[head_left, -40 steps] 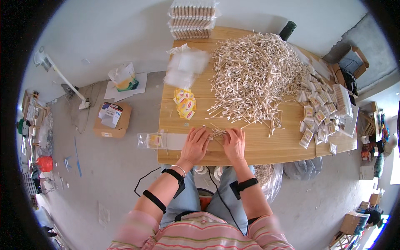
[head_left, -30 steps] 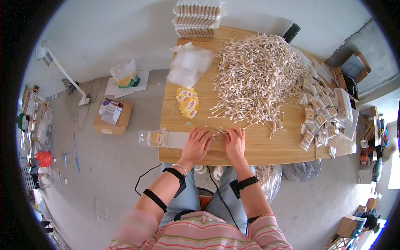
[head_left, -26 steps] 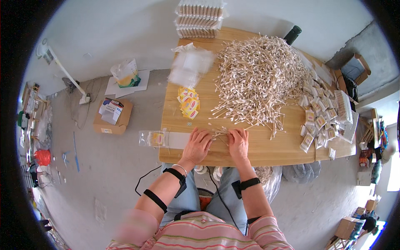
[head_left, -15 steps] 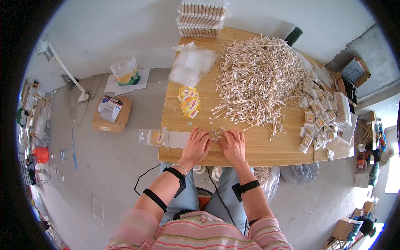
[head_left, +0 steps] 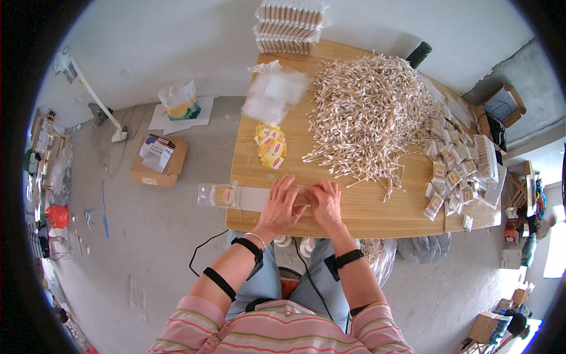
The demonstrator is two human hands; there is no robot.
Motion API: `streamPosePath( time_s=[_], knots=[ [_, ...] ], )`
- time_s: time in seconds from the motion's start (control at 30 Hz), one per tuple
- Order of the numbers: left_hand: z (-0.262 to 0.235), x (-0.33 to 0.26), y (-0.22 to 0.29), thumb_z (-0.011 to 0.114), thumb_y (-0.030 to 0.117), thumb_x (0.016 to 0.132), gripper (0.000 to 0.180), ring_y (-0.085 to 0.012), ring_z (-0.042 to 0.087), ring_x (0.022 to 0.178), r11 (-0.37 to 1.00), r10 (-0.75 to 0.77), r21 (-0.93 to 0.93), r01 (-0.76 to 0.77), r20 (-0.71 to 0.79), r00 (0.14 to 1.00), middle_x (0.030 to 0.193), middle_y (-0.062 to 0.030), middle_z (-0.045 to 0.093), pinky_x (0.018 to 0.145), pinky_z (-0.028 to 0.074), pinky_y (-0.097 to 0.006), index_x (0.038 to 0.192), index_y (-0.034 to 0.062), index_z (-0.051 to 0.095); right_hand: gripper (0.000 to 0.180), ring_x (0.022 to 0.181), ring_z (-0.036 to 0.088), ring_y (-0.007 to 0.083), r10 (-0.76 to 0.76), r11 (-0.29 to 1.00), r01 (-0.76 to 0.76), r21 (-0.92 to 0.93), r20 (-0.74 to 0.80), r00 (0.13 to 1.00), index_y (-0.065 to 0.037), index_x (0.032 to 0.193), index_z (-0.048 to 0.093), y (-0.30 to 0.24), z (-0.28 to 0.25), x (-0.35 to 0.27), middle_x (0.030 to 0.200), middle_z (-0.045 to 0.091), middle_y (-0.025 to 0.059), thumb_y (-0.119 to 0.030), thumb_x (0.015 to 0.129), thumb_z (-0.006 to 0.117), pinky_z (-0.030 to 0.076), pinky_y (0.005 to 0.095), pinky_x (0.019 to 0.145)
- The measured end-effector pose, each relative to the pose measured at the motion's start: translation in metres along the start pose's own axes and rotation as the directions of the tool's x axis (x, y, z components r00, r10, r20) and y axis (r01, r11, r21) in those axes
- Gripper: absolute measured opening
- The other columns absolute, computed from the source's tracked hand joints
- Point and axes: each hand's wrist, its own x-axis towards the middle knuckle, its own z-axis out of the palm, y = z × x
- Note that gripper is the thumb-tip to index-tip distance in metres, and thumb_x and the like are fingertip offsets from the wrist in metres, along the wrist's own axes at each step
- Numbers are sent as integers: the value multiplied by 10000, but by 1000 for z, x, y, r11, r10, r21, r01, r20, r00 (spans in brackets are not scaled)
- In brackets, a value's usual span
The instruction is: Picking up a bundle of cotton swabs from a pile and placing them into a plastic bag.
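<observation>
My left hand (head_left: 281, 206) and my right hand (head_left: 325, 203) meet near the table's front edge. Their curled fingers close on a small bundle of cotton swabs (head_left: 303, 198), most of it hidden by the hands. From beneath my left hand a white strip (head_left: 253, 199) runs leftward. At its far end, a clear bag with cotton swabs and a yellow card (head_left: 223, 196) reaches past the table's left edge. Beyond my hands a large heap of loose cotton swabs (head_left: 371, 115) covers much of the table.
Yellow printed cards (head_left: 270, 146) and clear plastic bags (head_left: 275, 95) lie at the table's left. Filled swab packs (head_left: 451, 168) pile up at the right. Stacked packages (head_left: 288, 26) and a dark cylinder (head_left: 419, 54) stand at the back. A cardboard box (head_left: 159, 162) sits on the floor.
My hands have drawn together. The swabs that lay loose and spread between them are now gathered in my fingers. The view has shifted slightly.
</observation>
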Motion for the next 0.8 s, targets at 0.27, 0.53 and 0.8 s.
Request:
streamPosePath(
  time_s=[0.27, 0.53, 0.8],
  knots=[
    [-2, 2, 1, 715, 293, 791, 600, -354, 387, 1285, 990, -94, 113, 85, 76, 993, 1335, -146, 457, 1113, 283, -493, 1279, 40, 476, 363, 1218, 460, 382, 275, 935, -154, 320, -378, 884, -4, 1242, 518, -4, 13, -17, 1275, 506, 222, 16, 880, 507, 366, 438, 1035],
    [0, 2, -2, 723, 254, 777, 621, -334, 420, 1252, 993, -91, 86, 79, 140, 986, 1327, -129, 471, 1074, 333, -440, 1303, 45, 467, 366, 1336, 393, 324, 283, 686, -109, 720, -127, 951, 50, 1304, 460, -23, 41, -10, 1395, 447, 213, -62, 956, 458, 284, 391, 1115],
    [-5, 3, 1, 694, 220, 778, 659, -324, 371, 1323, 992, -98, 88, 93, 48, 994, 1370, -144, 456, 1149, 241, -466, 1351, 38, 423, 482, 1317, 372, 402, -21, 983, 37, 180, -86, 996, 22, 1342, 430, -25, 25, -14, 1369, 455, 219, 10, 863, 474, 304, 467, 1113]
  ],
)
